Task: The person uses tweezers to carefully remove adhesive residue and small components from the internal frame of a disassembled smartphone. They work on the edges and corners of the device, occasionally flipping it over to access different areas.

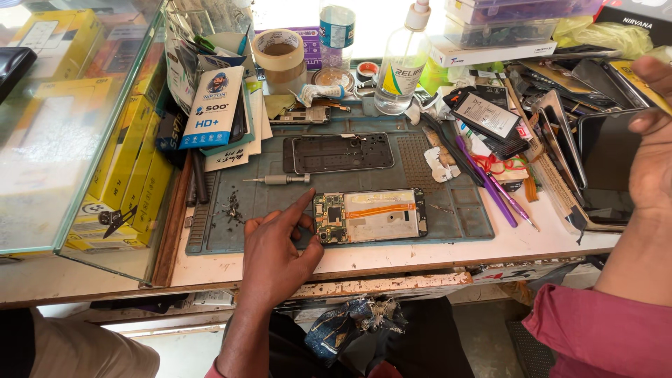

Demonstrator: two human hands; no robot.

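Nearest the camera, your left forearm rises from the lower edge and ends in your left hand point(276, 245), which rests on the near part of the grey-blue work mat point(448, 178). Its fingers are loosely curled and hold nothing; the index finger points up and right, its tip just short of the top left corner of the opened phone point(369, 216), while the thumb touches or nearly touches that phone's left end.

Your right hand point(647, 161) is raised at the far right, well apart from the mat, in front of a stack of dark screen panels point(581, 150). Whether it grips one of them cannot be told; its fingers are partly out of frame.

The opened phone lies flat and face down at the mat's near edge, circuit board to the left, orange flex cable across the middle. A detached dark frame point(339, 152) lies just beyond it, and a small screwdriver point(280, 180) lies between the two, to the left. Loose screws point(232, 208) sit left of your left hand.

Judgement: steady the phone with your thumb at its left end before touching the board. Keep your wrist clear of the screws. Avoid pressing on the flex cable. Bring the right hand in before any lifting.
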